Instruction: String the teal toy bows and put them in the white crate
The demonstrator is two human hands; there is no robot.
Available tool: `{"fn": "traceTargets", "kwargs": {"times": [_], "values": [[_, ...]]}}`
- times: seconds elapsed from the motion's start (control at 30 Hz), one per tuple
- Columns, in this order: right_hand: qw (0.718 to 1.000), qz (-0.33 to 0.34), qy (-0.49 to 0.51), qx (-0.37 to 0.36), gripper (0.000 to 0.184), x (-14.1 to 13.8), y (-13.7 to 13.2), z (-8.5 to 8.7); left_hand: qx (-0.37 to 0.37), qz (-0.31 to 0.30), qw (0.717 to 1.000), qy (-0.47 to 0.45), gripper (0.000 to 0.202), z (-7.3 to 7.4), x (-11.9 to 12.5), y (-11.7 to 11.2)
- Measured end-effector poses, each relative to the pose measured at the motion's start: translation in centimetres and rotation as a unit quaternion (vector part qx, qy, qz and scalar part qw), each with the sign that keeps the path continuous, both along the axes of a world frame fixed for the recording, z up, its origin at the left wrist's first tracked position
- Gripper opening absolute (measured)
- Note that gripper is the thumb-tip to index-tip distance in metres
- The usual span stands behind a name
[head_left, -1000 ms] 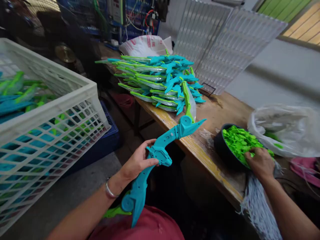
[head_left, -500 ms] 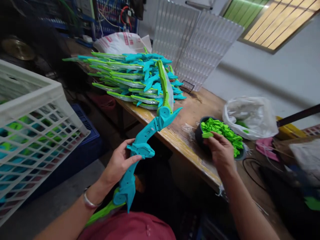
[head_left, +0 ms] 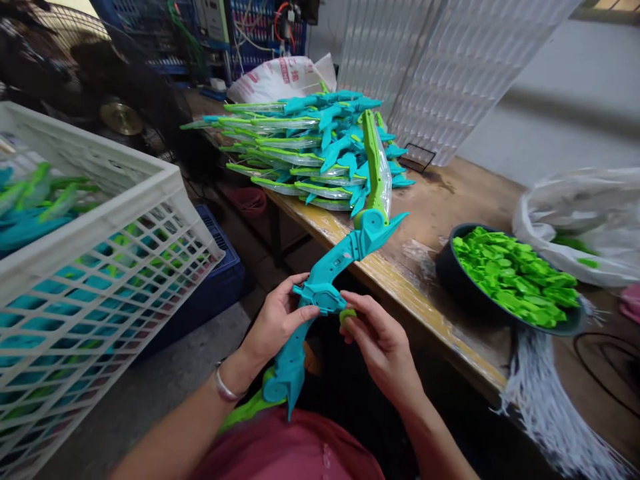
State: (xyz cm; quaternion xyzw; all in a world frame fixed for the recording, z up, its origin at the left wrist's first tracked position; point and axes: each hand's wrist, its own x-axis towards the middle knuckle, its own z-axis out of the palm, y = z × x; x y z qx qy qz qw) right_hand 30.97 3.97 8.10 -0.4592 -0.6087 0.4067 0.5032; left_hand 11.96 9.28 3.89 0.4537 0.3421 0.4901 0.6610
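Note:
My left hand (head_left: 273,323) is closed round the middle of a toy bow (head_left: 327,265), blue-green in the body with lime-green limbs. The bow slants from my lap up past the table's edge. Between the thumb and fingers of my right hand (head_left: 383,343) is a small green plastic piece (head_left: 347,315), partly hidden by the fingers. That hand is right beside the bow's hexagonal centre, its fingertips at or very near the centre's pointed end; whether they touch I cannot tell. A dark bowl (head_left: 445,270) on the table holds many similar green pieces (head_left: 515,277).
Many finished-looking bows (head_left: 310,147) lie stacked on the wooden table (head_left: 467,193). A white plastic crate (head_left: 175,193) with more parts stands at left. White strings (head_left: 547,393) hang over the table near the bowl, and a clear plastic bag (head_left: 600,207) lies behind it.
My right hand has moved left from beside the bowl to the bow's centre, carrying the green piece. My left hand keeps its hold on the bow. The view has shifted left.

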Motion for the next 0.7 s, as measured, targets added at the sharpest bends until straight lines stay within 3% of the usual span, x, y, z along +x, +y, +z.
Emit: {"fn": "traceTargets", "kwargs": {"times": [0.13,0.2,0.33,0.53,0.7], "values": [[0.996,-0.045,0.053,-0.062,0.016,-0.5,0.0,-0.6,-0.003,0.003,1.0,-0.008,0.058,-0.4,0.4,-0.5],[0.997,-0.062,0.027,-0.024,0.011,-0.8,0.1,-0.8,-0.007,0.01,1.0,-0.003,0.059,-0.5,0.6,-0.6],[0.989,-0.104,-0.071,0.078,0.023,-1.3,0.0,-1.2,-0.007,0.014,1.0,0.015,0.058,-0.6,0.9,-0.7],[0.971,-0.151,-0.133,0.128,0.01,-1.7,0.0,-1.2,-0.004,0.0,1.0,0.0,0.052,-0.3,1.2,-1.0],[0.963,-0.169,-0.151,0.143,0.013,-1.6,-0.1,-1.2,-0.008,-0.013,1.0,0.0,0.051,-0.5,1.6,-1.1]]}}
